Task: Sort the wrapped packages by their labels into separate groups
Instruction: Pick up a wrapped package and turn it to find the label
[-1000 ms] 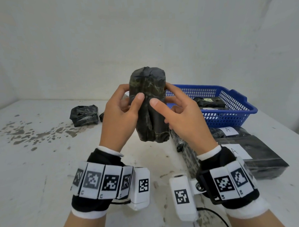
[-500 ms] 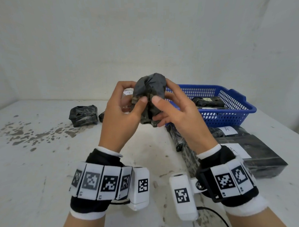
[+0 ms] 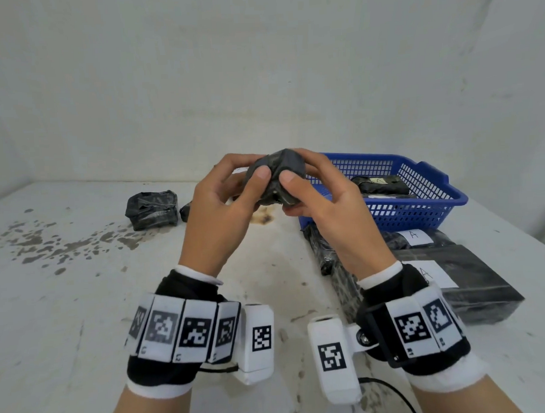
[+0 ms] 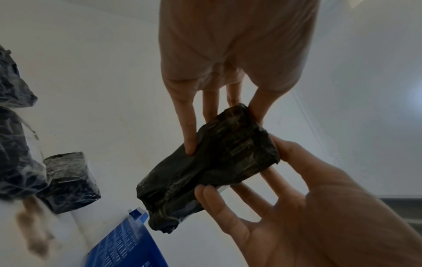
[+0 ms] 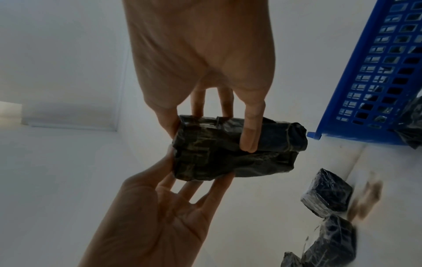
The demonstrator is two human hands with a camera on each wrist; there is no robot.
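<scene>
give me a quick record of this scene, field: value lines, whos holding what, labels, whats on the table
held item: dark wrapped package, raised above the table
left hand: grips the package, thumb in front, fingers behind
right hand: grips its other side
label on held package: none visible in any view
blue basket: right rear, holds wrapped packages
labelled packages: two marked A in front of the basket
other package: left rear of the table, label not visible
table: white, stained

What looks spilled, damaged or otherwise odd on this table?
Dark splatter stains mark the table's left side, and a brown smear sits below the package held in both hands. Whether they are wet cannot be told. Nothing else stands out.
</scene>
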